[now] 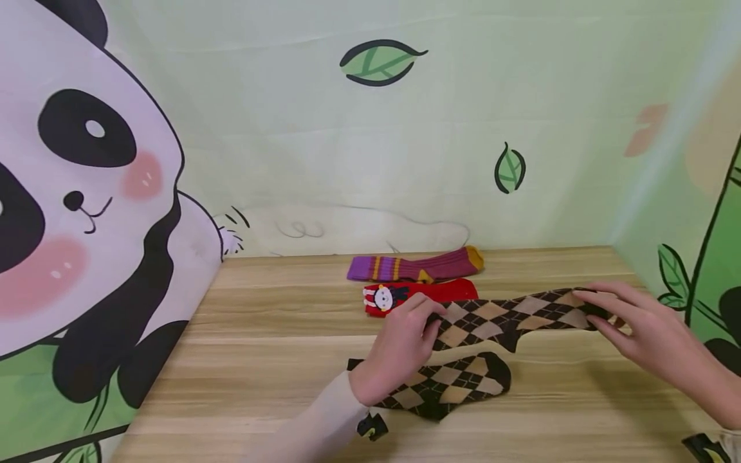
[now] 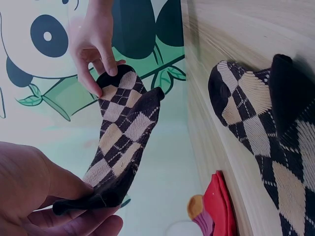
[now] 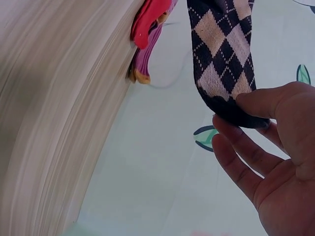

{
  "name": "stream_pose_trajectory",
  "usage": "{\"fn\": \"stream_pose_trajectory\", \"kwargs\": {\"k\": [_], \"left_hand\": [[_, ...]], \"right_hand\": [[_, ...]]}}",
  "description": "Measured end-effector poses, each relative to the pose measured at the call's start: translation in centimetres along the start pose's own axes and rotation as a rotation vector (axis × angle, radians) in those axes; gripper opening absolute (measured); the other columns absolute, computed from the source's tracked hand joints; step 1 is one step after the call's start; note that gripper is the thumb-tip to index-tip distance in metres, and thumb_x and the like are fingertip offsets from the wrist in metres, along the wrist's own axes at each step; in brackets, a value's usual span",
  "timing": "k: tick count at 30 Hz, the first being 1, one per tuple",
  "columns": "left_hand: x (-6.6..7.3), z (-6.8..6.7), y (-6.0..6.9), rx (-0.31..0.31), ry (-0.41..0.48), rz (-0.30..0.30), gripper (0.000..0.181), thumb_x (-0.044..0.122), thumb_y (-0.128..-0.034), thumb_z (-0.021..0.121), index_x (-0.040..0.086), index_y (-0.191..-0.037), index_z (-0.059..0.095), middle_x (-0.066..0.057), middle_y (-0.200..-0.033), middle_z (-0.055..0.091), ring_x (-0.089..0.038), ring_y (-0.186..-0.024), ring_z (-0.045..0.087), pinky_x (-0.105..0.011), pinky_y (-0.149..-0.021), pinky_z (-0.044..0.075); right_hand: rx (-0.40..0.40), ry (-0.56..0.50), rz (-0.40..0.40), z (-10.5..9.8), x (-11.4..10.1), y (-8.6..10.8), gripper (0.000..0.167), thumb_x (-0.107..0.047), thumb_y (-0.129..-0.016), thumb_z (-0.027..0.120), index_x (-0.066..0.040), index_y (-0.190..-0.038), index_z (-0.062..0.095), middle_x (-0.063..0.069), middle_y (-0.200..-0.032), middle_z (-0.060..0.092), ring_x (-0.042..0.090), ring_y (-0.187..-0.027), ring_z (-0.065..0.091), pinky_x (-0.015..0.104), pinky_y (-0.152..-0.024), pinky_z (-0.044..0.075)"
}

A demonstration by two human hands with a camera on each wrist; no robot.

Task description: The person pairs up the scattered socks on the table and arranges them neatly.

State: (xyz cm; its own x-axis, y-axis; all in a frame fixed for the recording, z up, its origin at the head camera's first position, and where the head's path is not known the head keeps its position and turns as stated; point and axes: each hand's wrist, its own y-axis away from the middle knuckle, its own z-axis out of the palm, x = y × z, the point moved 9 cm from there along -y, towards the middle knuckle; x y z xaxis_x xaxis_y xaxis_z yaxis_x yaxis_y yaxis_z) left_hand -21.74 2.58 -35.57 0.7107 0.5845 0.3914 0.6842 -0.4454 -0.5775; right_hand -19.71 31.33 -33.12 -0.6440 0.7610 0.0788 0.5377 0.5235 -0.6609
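Observation:
An argyle sock [image 1: 492, 319] in black, tan and grey is stretched between both hands above the table. My left hand [image 1: 401, 347] pinches its black cuff, seen close up in the left wrist view, where the sock [image 2: 120, 132] hangs between the hands. At the other end my right hand [image 1: 642, 325] holds the black toe between thumb and fingers; the right wrist view shows this toe end of the sock [image 3: 221, 73]. A matching argyle sock [image 1: 463, 384] lies on the table below, partly hidden by the left hand and wrist.
Behind the held sock lies a folded red sock [image 1: 451, 290] with a white animal face. Farther back, a purple and maroon sock [image 1: 405, 268] with yellow stripes lies near the wall. The wooden table [image 1: 249, 360] meets a panda-printed backdrop [image 1: 278, 128] at its back and sides.

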Motion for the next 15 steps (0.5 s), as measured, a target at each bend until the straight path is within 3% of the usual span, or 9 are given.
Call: {"fn": "stream_pose_trajectory", "kwargs": {"k": [8, 15], "left_hand": [[-1.0, -0.8, 0.7, 0.033, 0.015, 0.0, 0.015, -0.005, -0.0924, 0.071, 0.005, -0.104, 0.072, -0.004, -0.104, 0.067, -0.013, -0.089, 0.066, -0.018, -0.078, 0.055], [-2.0, -1.6, 1.5, 0.063, 0.037, -0.003, 0.016, -0.008, -0.0921, 0.07, 0.004, -0.104, 0.072, -0.005, -0.102, 0.068, -0.015, -0.089, 0.066, -0.022, -0.078, 0.057]], "right_hand": [[0.0, -0.038, -0.012, 0.5, -0.8, -0.7, 0.065, -0.054, -0.108, 0.031, -0.007, -0.117, 0.075, 0.011, -0.12, 0.066, 0.014, -0.066, 0.061, 0.014, -0.051, 0.04], [0.069, -0.133, -0.061, 0.8, -1.7, -1.1, 0.059, -0.049, -0.109, 0.037, -0.004, -0.114, 0.075, 0.012, -0.116, 0.066, 0.011, -0.065, 0.058, 0.013, -0.048, 0.037]]}}
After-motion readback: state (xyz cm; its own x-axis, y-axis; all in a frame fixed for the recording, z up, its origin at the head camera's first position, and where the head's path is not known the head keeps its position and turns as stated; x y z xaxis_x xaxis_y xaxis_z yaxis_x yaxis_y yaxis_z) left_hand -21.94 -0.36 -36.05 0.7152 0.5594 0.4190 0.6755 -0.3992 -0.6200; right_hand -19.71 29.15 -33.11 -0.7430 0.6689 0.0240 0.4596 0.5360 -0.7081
